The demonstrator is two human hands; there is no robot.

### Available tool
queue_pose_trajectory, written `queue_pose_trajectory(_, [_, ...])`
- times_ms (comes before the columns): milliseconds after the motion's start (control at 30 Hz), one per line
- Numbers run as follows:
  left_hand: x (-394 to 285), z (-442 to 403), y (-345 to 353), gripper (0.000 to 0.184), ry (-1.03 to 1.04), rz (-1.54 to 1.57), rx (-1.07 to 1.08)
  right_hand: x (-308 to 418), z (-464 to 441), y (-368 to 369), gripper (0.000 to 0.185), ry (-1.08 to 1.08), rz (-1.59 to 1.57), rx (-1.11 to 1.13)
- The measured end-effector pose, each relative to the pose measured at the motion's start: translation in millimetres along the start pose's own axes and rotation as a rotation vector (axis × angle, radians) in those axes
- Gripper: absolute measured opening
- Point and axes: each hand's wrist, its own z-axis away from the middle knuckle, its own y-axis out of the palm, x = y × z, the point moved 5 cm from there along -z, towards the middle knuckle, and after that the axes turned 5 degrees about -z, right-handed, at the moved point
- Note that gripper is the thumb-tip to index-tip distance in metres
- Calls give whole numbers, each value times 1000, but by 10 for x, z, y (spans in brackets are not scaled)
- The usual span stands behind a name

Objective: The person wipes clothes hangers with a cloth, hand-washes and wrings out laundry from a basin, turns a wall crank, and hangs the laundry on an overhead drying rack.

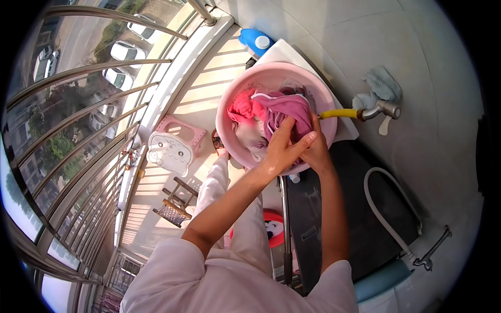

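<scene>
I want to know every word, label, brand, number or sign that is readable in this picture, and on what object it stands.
No text can be read here.
Black panel: pale marks, too faint to make out.
Blue bottle: no lettering can be made out.
Parked cars: any plates are too small.
Stool: a drawn face, no legible words.
Purple cloth: no legible label.

I see a white, straight-edged slab [344, 130] right of upper centre in the frame, carrying a wide, round, pale-pink plastic basin [271, 68]; in it lies a heap of red-pink, mauve and whitish cloth [284, 107]. On the cream, sun-striped floor [206, 70] left of centre stand a pink-and-white plastic stool [169, 152] and a low, brown, wood-framed stool [173, 212].
</scene>
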Motion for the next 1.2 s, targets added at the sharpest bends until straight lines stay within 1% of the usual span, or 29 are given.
queue_pose_trajectory(33, [151,-132,-69,58,-9,-43,41,-295,-151,29,77,-11,47,-91])
queue_pose_trajectory(67, [362,-268,-199,61,-26,-85,-54,-532,-321,89,73,-1,216,-142])
queue_pose_trajectory(100, [624,-385,-324,63,-43,-128,-146,-649,-489,172,72,89,380,-159])
queue_pose_trajectory(167, [1328,-518,-469,71,-346,245,-219,-965,-722,300,72,123,545,-225])
queue_pose_trajectory(267, [1301,-513,-456,75,-550,795,-232,-709,-639,537,72,3,538,-206])
queue_pose_trajectory(300, [1457,-617,-449,76,-514,919,-167,-521,-510,598,72,-93,454,-162])
queue_pose_trajectory(333, [1748,-799,-457,77,-474,1044,-101,-276,-339,641,73,-107,426,-86])
queue_pose_trajectory(367, [1891,-894,-437,78,-431,1171,-31,-91,-160,682,71,-131,448,-39])
queue_pose_trajectory(400, [1579,-872,-427,44,-583,1164,-44,62,26,710,62,-173,440,-4])
queue_pose_trajectory(433, [1558,-899,-410,47,-520,1097,49,153,147,723,52,-142,415,46])
queue_pose_trajectory(500, [1499,-962,-392,53,-388,945,226,147,137,706,35,-209,289,-21])
queue_pose_trajectory(533, [1454,-912,-372,38,-422,867,120,86,52,696,31,-139,259,-76])
queue_pose_trajectory(600, [1500,-883,-270,35,-409,1006,-80,-123,-246,680,28,8,192,-179])
queue_pose_trajectory(633, [1560,-828,-257,34,-405,1076,-184,-313,-426,615,31,-5,179,-358])
queue_pose_trajectory(667, [1513,-729,-231,33,-550,1266,-171,-489,-593,534,31,-1,198,-478])
queue_pose_trajectory(700, [1502,-739,-232,33,-555,1181,-227,-594,-748,450,35,10,290,-542])
queue_pose_trajectory(733, [1497,-768,-209,33,-558,1094,-280,-859,-919,375,37,70,286,-511])
queue_pose_trajectory(767, [1512,-808,-214,33,-560,1007,-329,-1053,-1022,313,38,79,337,-548])
queue_pose_trajectory(800, [1677,-888,-252,36,-526,990,-296,-1220,-1097,269,38,89,392,-581])
queue_pose_trajectory(833, [1685,-933,-313,38,-516,950,-279,-1369,-1109,232,38,98,448,-610])
queue_pose_trajectory(900, [1646,-1005,-467,44,-495,860,-238,-1601,-1036,120,34,222,377,-731])
queue_pose_trajectory(933, [1602,-1002,-533,57,-525,781,-256,-1652,-1030,95,35,281,339,-789])
queue_pose_trajectory(967, [1593,-1006,-547,60,-514,755,-265,-1656,-1079,200,37,215,488,-574])
queue_pose_trajectory(1033, [1639,-1002,-537,66,-499,705,-283,-1314,-1030,483,47,84,767,-131])
queue_pose_trajectory(1067, [1635,-984,-510,68,-487,733,-251,-1407,-1076,458,54,48,777,-38])
queue_pose_trajectory(1100, [1613,-941,-489,70,-477,760,-221,-1457,-1099,333,56,132,801,-163])
queue_pose_trajectory(1167, [1543,-919,-469,75,-482,797,-186,-1521,-1082,251,59,184,578,-381])
queue_pose_trajectory(1200, [1543,-925,-436,78,-503,815,-180,-1304,-1023,308,59,80,482,-324])
